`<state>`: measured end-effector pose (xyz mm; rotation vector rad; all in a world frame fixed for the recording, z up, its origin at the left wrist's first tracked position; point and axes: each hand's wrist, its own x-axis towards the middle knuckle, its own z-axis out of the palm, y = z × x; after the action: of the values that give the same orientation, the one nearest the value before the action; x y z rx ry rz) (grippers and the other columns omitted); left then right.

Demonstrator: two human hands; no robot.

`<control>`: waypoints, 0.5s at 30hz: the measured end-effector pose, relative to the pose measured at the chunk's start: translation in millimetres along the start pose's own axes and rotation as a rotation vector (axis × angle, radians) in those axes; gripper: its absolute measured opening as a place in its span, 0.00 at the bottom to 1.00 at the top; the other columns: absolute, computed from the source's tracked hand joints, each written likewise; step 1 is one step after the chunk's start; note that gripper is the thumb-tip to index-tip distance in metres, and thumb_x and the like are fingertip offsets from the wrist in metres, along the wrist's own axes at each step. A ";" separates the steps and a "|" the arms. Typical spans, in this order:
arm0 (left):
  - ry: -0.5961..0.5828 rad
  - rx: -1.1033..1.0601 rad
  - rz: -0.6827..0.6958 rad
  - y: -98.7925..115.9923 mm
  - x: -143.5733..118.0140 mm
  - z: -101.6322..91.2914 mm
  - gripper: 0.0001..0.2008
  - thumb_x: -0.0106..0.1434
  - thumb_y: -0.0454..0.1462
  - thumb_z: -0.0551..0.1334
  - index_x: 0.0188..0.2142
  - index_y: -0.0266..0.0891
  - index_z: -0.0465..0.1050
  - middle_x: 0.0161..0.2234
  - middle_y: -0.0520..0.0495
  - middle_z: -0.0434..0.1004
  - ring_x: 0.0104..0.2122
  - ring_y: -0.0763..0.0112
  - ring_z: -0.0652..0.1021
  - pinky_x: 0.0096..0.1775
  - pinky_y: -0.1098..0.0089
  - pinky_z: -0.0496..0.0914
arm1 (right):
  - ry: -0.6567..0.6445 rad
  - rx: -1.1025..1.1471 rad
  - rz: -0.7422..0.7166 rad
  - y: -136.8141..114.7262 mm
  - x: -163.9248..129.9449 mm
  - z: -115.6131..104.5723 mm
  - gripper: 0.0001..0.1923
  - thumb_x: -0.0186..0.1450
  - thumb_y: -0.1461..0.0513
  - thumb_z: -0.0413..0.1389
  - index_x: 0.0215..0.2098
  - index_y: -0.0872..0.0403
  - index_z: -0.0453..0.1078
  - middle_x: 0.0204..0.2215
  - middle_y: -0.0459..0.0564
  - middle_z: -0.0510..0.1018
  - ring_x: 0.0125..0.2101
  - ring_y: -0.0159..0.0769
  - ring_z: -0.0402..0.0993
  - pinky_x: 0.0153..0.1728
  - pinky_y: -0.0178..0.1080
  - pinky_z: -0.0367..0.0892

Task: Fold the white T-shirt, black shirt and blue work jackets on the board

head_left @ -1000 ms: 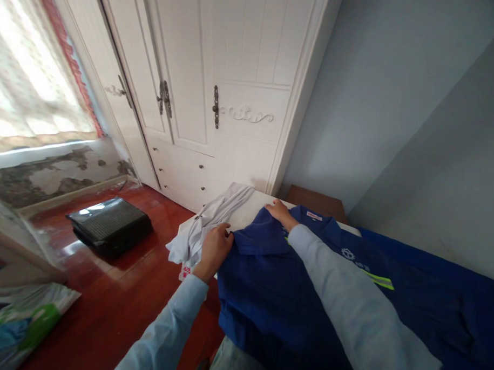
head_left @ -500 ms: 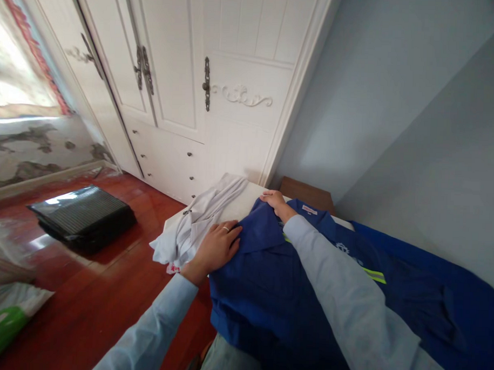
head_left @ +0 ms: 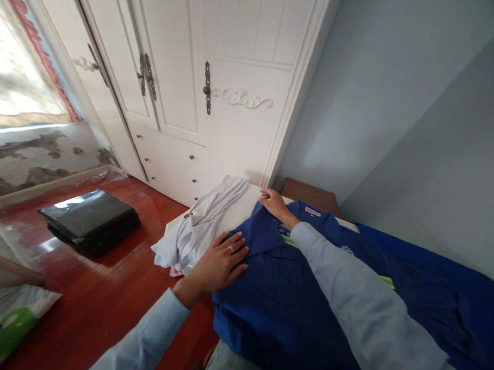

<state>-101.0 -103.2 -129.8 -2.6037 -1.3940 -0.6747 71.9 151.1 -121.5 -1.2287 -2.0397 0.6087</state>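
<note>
Currently: blue work shirt [head_left: 284, 283] spread on white table [head_left: 242, 209], white garment [head_left: 197, 232] beside. Left hand [head_left: 220, 262] open, flat on shirt; right hand [head_left: 273, 201] pinching its far edge. Step: smoothing; likely requires even outward strokes.

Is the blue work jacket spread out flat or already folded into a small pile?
Spread out. The blue work jacket lies open across the surface, the left hand pressing flat on it.
</note>
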 end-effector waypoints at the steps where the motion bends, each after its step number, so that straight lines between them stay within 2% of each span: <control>1: -0.005 -0.020 0.017 0.7 0.1 1.0 0.19 0.71 0.43 0.55 0.57 0.39 0.73 0.58 0.39 0.74 0.62 0.53 0.68 0.62 0.47 0.62 | -0.094 -0.069 -0.157 -5.6 -3.1 -2.7 0.19 0.59 0.67 0.59 0.49 0.54 0.76 0.50 0.55 0.79 0.49 0.40 0.75 0.55 0.43 0.67; 3: 0.015 -0.040 0.020 1.1 -0.6 4.9 0.18 0.71 0.41 0.55 0.56 0.40 0.73 0.57 0.39 0.75 0.60 0.54 0.71 0.60 0.48 0.65 | -0.313 -0.227 -0.438 -16.5 -7.5 -7.3 0.17 0.60 0.69 0.59 0.46 0.54 0.78 0.53 0.57 0.77 0.54 0.44 0.72 0.58 0.47 0.64; 4: 0.035 -0.043 0.014 1.0 -1.5 7.4 0.18 0.71 0.40 0.55 0.56 0.41 0.74 0.57 0.39 0.75 0.59 0.55 0.73 0.59 0.49 0.67 | -0.432 -0.279 -0.531 -21.2 -8.3 -9.1 0.14 0.60 0.69 0.58 0.43 0.54 0.80 0.51 0.57 0.78 0.54 0.44 0.73 0.58 0.47 0.63; 6: 0.080 -0.045 0.001 1.1 -4.1 12.5 0.17 0.70 0.39 0.55 0.55 0.42 0.74 0.56 0.39 0.76 0.57 0.56 0.75 0.57 0.51 0.69 | -0.666 -0.298 -0.636 -27.8 -7.0 -12.0 0.12 0.62 0.69 0.58 0.40 0.54 0.81 0.46 0.55 0.81 0.50 0.43 0.75 0.56 0.44 0.65; 8: 0.118 -0.043 -0.022 1.7 -7.3 16.8 0.17 0.70 0.38 0.55 0.55 0.43 0.75 0.56 0.41 0.76 0.56 0.56 0.75 0.56 0.52 0.69 | -0.818 -0.240 -0.657 -30.0 -2.7 -14.7 0.12 0.63 0.69 0.57 0.40 0.54 0.81 0.42 0.53 0.83 0.46 0.39 0.77 0.53 0.40 0.66; 11: 0.153 -0.049 -0.054 3.5 -10.5 20.2 0.17 0.69 0.38 0.56 0.54 0.45 0.75 0.55 0.43 0.77 0.55 0.56 0.75 0.54 0.52 0.70 | -0.845 -0.212 -0.608 -27.5 3.7 -19.7 0.13 0.62 0.70 0.57 0.40 0.54 0.81 0.41 0.52 0.84 0.43 0.37 0.78 0.51 0.38 0.67; 15: 0.187 -0.062 -0.060 6.1 -10.2 19.3 0.16 0.69 0.38 0.56 0.53 0.46 0.77 0.54 0.44 0.78 0.54 0.57 0.76 0.53 0.54 0.71 | -0.772 -0.261 -0.597 -26.3 1.9 -24.1 0.08 0.60 0.68 0.59 0.34 0.54 0.80 0.38 0.51 0.83 0.42 0.39 0.77 0.51 0.39 0.67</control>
<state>-94.6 -108.7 -150.9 -2.4766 -1.4203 -0.9563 74.0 142.2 -86.9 -0.4502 -3.0309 0.5758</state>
